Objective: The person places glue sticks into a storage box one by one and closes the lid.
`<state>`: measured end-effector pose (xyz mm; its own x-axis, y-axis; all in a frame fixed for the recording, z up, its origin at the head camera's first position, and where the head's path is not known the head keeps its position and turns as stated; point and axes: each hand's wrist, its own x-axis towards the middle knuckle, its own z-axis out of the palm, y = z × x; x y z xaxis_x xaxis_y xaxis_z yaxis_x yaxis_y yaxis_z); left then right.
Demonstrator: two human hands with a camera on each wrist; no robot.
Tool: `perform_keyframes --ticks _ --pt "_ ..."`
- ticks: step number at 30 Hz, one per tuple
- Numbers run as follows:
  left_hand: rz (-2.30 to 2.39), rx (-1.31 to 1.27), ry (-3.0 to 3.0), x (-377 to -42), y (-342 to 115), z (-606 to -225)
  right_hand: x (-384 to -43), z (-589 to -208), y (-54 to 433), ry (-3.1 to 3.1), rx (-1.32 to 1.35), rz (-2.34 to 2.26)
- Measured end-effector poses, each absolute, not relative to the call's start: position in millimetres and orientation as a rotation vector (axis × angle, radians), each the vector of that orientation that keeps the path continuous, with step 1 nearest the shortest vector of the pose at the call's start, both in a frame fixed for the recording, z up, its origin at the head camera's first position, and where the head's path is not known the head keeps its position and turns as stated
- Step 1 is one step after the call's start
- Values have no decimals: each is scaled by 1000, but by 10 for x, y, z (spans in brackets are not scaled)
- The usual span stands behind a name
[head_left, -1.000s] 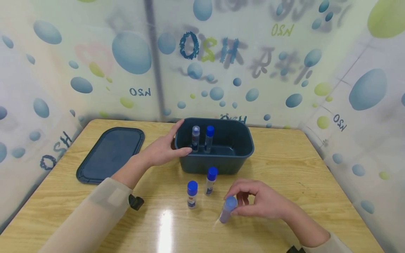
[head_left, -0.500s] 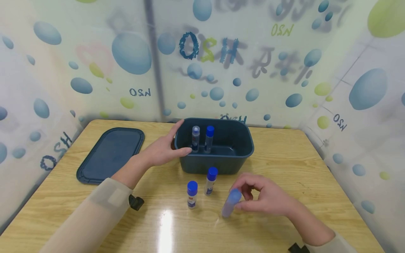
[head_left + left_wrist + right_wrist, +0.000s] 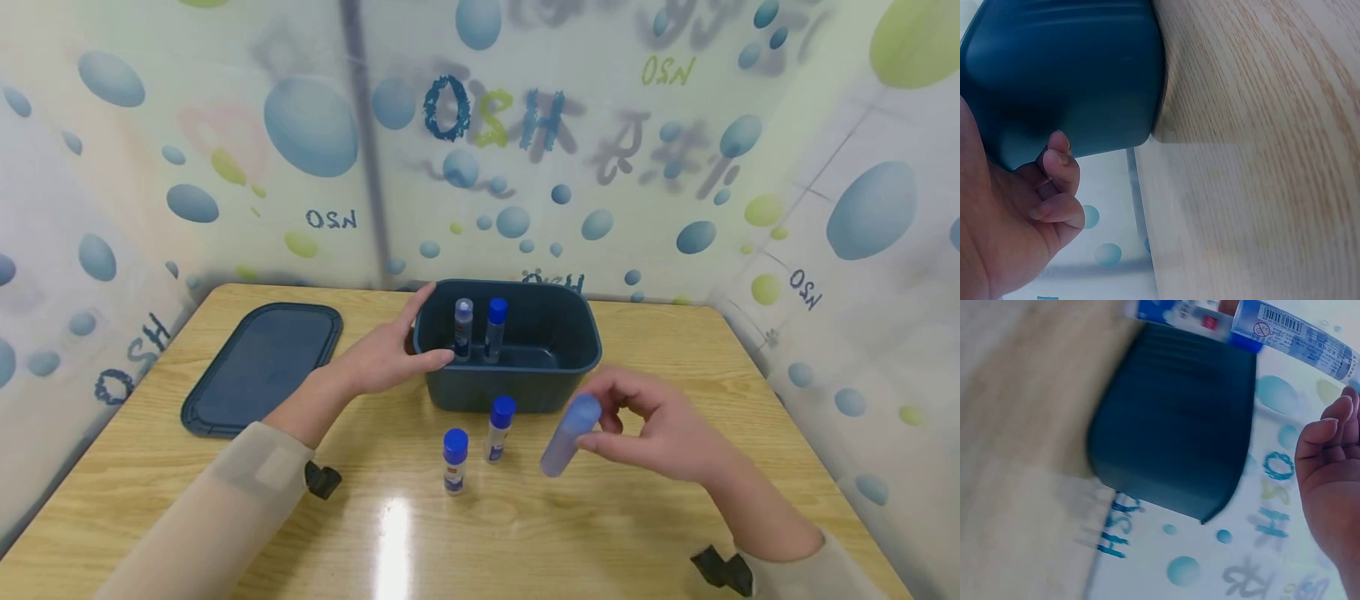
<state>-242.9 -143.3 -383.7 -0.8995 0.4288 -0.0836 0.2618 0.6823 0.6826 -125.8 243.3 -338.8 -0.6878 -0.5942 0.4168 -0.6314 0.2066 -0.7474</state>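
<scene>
My left hand holds the left end of a dark blue plastic bin, thumb over the front rim; in the left wrist view its other fingers are bent against the outside wall. Inside the bin stand two glue sticks, one with a pale top and one blue-capped. My right hand pinches another glue stick, tilted and lifted off the table; its barcode label shows in the right wrist view. Two more blue-capped glue sticks, a nearer one and a farther one, stand before the bin.
A flat dark blue lid or tray lies at the left of the wooden table. Behind the bin rises a patterned curtain-like wall, with side panels left and right.
My right hand has raised the glue stick from near the table and carried it forward and right, toward the bin's front right corner. The left hand and bin have stayed in place.
</scene>
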Motion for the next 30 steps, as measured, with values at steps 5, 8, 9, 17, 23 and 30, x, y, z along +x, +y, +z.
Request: perform_keyframes --ticks 5,8,9,17,23,30 --pt "1029 557 2655 -2428 -1436 -3840 -1331 -3221 2439 -2315 1239 1531" --pt "1030 557 2656 -2426 -1435 -3840 -1372 -3144 2427 -2304 1207 1517" --pt "1030 558 2657 -2426 -1434 -3840 -1387 -3125 2421 -2298 1194 1514" --pt "1033 560 2657 -2429 -1431 -3839 -1533 -3014 2352 -2226 1034 1557" --pt "1044 561 2659 -2428 -1428 -3841 -1695 -2922 2305 -2227 908 1617" --pt "1047 560 2661 -2427 -1427 -3855 -1898 -2873 2261 -2265 768 1652"
